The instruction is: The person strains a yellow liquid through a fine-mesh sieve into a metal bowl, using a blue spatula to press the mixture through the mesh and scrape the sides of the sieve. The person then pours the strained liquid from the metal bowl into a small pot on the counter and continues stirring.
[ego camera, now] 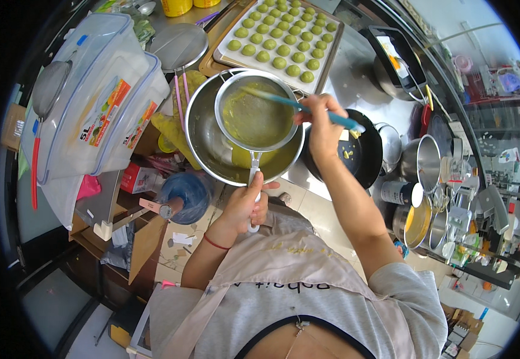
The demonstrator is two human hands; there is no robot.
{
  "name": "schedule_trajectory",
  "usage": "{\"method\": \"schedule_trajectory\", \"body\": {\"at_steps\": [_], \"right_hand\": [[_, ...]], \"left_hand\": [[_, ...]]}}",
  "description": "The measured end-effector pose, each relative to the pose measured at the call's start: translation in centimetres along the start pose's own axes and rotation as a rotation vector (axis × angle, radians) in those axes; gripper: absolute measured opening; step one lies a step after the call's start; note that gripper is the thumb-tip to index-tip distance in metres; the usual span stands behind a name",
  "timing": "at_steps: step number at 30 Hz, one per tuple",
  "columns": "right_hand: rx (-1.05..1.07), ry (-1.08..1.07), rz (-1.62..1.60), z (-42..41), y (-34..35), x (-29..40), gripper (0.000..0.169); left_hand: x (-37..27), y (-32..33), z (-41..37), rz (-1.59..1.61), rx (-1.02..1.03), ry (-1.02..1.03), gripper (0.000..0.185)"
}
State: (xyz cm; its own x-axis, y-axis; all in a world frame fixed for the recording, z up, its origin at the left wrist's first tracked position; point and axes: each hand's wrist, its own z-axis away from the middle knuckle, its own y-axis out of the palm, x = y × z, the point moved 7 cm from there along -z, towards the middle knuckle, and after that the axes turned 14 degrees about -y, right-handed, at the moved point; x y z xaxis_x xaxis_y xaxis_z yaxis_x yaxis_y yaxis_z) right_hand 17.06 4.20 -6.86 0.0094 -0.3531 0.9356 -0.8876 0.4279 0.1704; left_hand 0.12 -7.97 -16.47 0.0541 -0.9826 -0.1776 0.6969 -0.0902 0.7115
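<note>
My left hand (pixel 247 204) grips the white handle of a round fine-mesh sieve (pixel 256 143), which lies over a large stainless steel bowl (pixel 203 155). Yellow-green residue coats the mesh, and yellow-green liquid shows in the bowl below it. In my right hand (pixel 323 121) is a blue-handled utensil (pixel 282 99), slightly blurred, its tip over the upper left of the mesh; its kind I cannot tell. Right of the bowl, partly behind my right forearm, stands a black frying pan (pixel 367 155) with pale yellow pieces in it.
A lined baking tray (pixel 338 49) of green dough balls lies beyond the bowl. Lidded plastic containers (pixel 102 58), a large sieve (pixel 179 47) and a red-handled strainer (pixel 35 166) are at left. Steel bowls (pixel 421 157), a black loaf pan (pixel 376 33) and a capped jar (pixel 394 193) stand at right.
</note>
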Motion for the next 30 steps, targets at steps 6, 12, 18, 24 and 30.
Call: {"method": "schedule_trajectory", "body": {"at_steps": [6,12,18,24,30], "right_hand": [[0.227,0.150,-0.046,-1.8,2.4,-2.6,0.022],[0.678,0.435,0.022,-6.2,4.7,-2.9,0.020],[0.443,0.080,0.195,-9.9,3.7,1.4,0.023],[0.972,0.084,0.436,-3.9,7.0,1.9,0.018],[0.770,-0.242,0.575,-7.9,9.0,5.7,0.036]], "left_hand": [[-0.2,-0.4,0.5,-0.032,0.056,-0.002,0.062],[-0.4,-0.2,0.5,-0.032,0.008,-0.003,0.060],[-0.2,-0.2,0.0,0.006,-0.007,0.010,0.059],[-0.1,-0.2,0.2,-0.008,0.017,0.026,0.059],[-0.2,-0.3,0.1,0.012,0.015,0.024,0.058]]}}
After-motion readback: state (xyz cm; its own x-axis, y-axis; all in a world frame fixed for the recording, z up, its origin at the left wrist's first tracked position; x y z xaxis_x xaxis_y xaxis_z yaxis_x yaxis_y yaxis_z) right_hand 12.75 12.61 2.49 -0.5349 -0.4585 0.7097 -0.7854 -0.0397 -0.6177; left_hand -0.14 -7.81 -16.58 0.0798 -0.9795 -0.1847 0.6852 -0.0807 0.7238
